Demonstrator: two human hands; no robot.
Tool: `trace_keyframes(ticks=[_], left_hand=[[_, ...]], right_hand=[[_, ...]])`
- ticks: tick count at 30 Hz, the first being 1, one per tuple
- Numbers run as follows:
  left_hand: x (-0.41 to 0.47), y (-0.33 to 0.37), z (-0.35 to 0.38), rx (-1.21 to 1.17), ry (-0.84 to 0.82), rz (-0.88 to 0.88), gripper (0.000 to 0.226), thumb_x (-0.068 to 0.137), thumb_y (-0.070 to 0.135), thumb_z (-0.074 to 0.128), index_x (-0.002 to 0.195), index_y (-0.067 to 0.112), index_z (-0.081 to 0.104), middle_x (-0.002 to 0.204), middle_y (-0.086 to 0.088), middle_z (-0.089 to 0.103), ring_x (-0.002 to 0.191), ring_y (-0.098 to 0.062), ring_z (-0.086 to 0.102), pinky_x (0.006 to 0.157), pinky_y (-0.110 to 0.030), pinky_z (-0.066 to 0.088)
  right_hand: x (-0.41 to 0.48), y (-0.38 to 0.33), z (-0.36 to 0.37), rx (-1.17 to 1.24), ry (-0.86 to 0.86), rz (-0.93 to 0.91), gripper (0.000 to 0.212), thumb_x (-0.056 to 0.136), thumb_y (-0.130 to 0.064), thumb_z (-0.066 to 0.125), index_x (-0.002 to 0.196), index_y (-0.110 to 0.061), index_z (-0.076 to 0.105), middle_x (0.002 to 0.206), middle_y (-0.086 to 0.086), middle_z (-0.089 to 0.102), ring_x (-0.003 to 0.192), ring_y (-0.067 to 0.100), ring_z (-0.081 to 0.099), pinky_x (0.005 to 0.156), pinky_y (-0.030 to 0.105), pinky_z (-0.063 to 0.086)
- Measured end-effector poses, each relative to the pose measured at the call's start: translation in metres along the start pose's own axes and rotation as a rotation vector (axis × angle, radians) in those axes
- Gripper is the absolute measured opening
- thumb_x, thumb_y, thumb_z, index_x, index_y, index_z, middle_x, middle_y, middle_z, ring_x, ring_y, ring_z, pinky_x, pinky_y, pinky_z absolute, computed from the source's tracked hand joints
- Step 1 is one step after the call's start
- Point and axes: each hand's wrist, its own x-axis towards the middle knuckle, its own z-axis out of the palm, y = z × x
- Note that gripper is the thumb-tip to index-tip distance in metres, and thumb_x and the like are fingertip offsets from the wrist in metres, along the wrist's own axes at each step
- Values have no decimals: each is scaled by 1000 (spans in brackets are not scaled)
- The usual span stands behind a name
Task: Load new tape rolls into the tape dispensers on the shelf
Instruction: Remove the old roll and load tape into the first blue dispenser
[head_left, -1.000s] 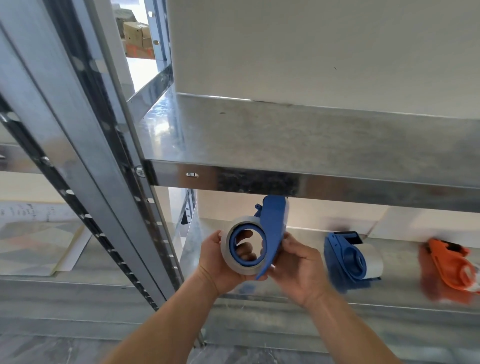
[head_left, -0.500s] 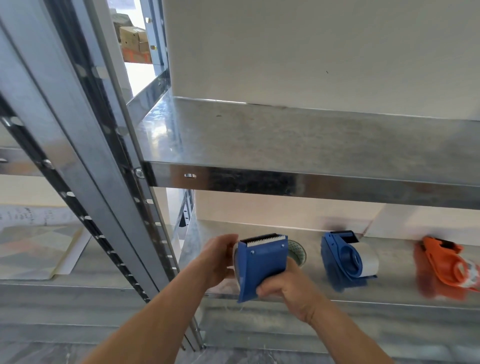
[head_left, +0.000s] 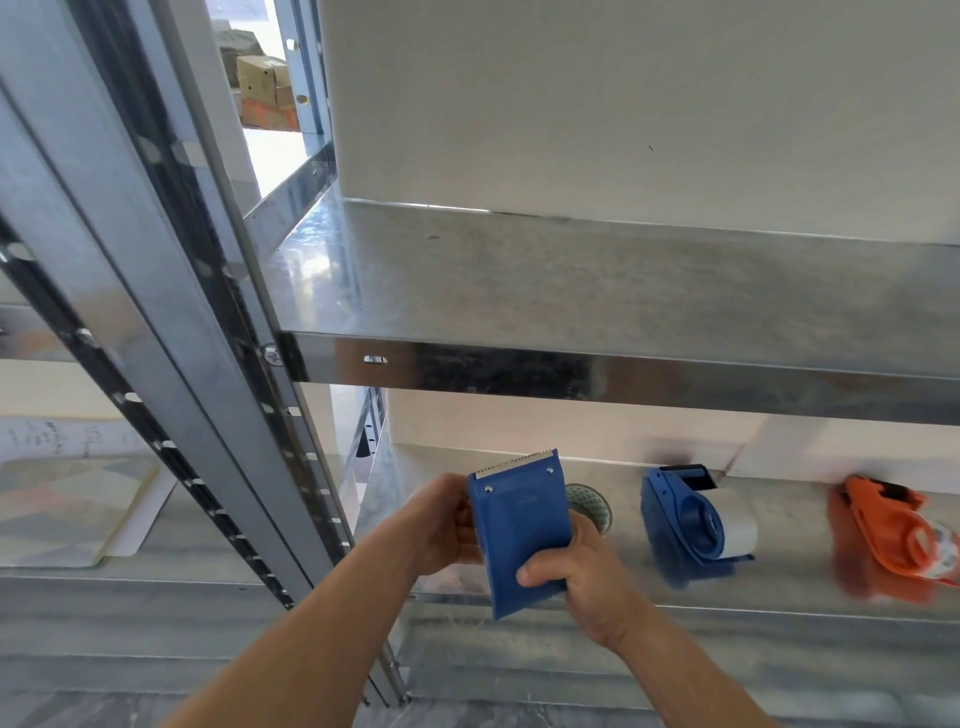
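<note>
1. A blue tape dispenser is held in the air in front of the lower shelf, at the shelf's left end. Its flat back faces the camera and its toothed cutting edge points up.
2. The right hand holds the dispenser at its lower right corner, with the thumb across the blue face and the fingers wrapped behind.
3. The left hand grips the dispenser's left edge with curled fingers; their tips are hidden behind the plastic.
4. A tape roll shows just past the dispenser's right edge, above the right hand. I cannot tell whether it sits in the dispenser or on the shelf.
5. Further right on the lower shelf lies a second blue dispenser carrying a white roll.
6. An orange dispenser lies on the same shelf, well apart from the second blue one, near the right border.
7. The upper shelf is bare metal, with a white wall behind it.
8. A slotted upright post runs down the left side, and cardboard boxes stand far behind it.
</note>
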Motion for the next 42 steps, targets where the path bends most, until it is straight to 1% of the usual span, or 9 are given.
trace_keyframes(ticks=[7,11,16,19,24,27,31,37,42], left_hand=[[-4,3,8,75,180,7,25,96,17,47,86,3,65,89,-22,70,78,-35,69,58,-37,58],[-3,3,10,123,248,-13,26,93,21,54,100,-1,64,98,-25,72,78,-37,73,58,-37,59],[-5,3,12,173,323,27,31,89,18,60,106,-7,62,92,-25,72,73,-37,72,64,-47,62],[-6,4,12,176,344,54,30,89,18,63,105,-7,63,92,-27,72,71,-35,71,64,-45,62],[-4,5,14,114,328,64,24,97,10,44,88,2,65,82,-20,68,71,-30,62,57,-35,59],[-3,5,11,146,302,60,19,94,12,54,95,-3,66,84,-23,69,69,-31,65,61,-37,60],[-7,4,7,184,223,34,23,92,17,60,101,-3,67,104,-27,70,78,-34,69,73,-43,62],[-10,6,6,181,176,13,17,91,13,57,89,1,69,104,-26,70,84,-36,69,71,-42,61],[-12,10,7,234,170,25,20,93,13,54,86,1,68,98,-27,71,82,-35,69,75,-44,61]], right_hand=[[1,4,0,-21,-4,5,57,41,-21,73,94,-3,71,85,9,71,79,19,66,69,30,52],[5,7,0,40,35,19,50,42,-20,74,91,-7,73,88,13,71,81,23,65,75,38,50],[5,8,1,47,48,21,52,42,-21,73,92,-4,73,88,14,71,82,24,65,77,39,49],[4,7,1,38,52,20,52,42,-21,73,92,-5,72,88,13,71,82,23,65,77,39,49],[1,4,0,-70,23,12,46,51,-10,70,96,-3,70,85,6,72,80,16,67,71,30,53],[-1,1,-1,-71,13,0,52,45,-19,73,95,-7,70,83,3,71,78,13,66,68,26,52],[-3,1,-1,-53,-6,-11,52,42,-25,73,92,-10,71,83,4,71,78,15,65,70,29,51],[-3,1,-2,-46,-45,-19,38,44,-22,71,81,-17,73,79,2,69,75,13,64,65,24,50],[-1,3,-4,-60,-72,-30,45,43,-24,71,87,-13,71,80,2,69,76,14,63,67,26,51]])
